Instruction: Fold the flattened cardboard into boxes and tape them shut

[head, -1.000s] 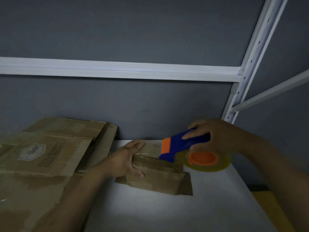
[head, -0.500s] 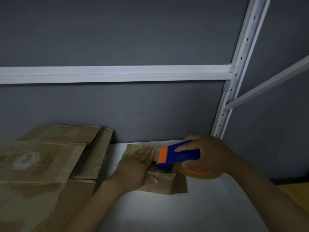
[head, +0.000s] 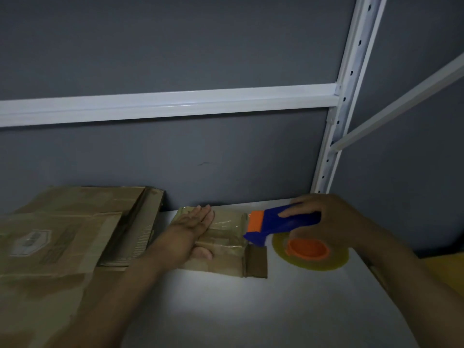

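Cardboard box (head: 226, 259): small, brown, lying low on the white shelf (head: 251, 312), near the grey back wall and just right of a stack of flattened cardboard (head: 62, 234). Glossy clear tape runs across its top (apparently stuck down, though the light is dim). Left hand (head: 193, 232): flat on the box, fingers straight, palm pressing. Right hand (head: 334, 219): fingers curled round a blue tape dispenser (head: 276, 222) with an orange front, its nose at the box's right edge. Tape roll (head: 337, 259), orange core, hangs beneath.

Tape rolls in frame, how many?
1: yellowish clear tape roll on the blue-and-orange plastic dispenser gripped by the right hand, just right of the small brown cardboard box. More could lie off-frame.
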